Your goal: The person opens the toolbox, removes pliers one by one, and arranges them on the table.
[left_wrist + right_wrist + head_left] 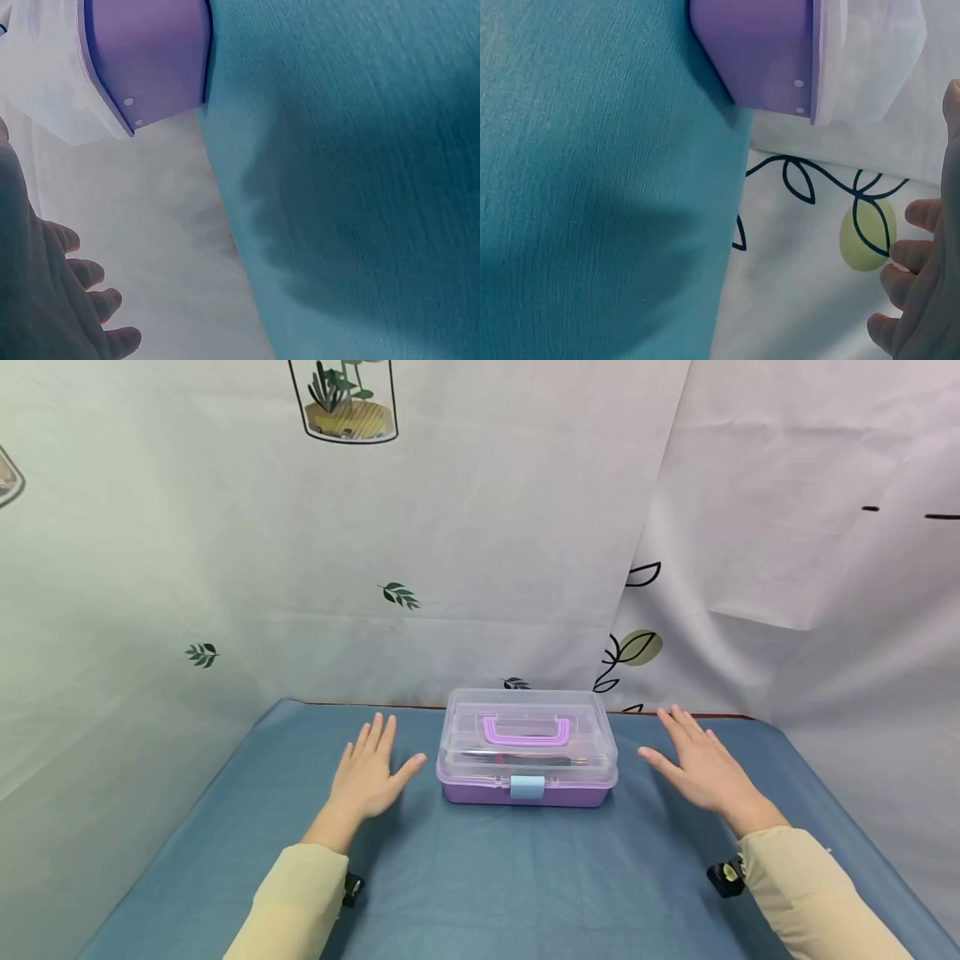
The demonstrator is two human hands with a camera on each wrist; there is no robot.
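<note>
A storage box (527,747) with a purple base, a clear lid, a purple handle (527,732) and a pale blue latch (527,787) stands on the table, its lid down. Through the lid show a few slim, pen-like items (525,759). To the left of the box is my left hand (367,777), fingers straight and thumb spread towards it, holding nothing. On the other side my right hand (701,768) is likewise flat and bare, apart from the box. Both wrist views show the box's purple end wall (150,60) beyond the fingers.
Blue cloth (480,877) covers the table, whose back edge runs just behind the box. A pale curtain (487,527) with leaf and jar prints hangs behind and at both sides. Small black devices (726,877) sit at the wrists, by the cream sleeves (810,885).
</note>
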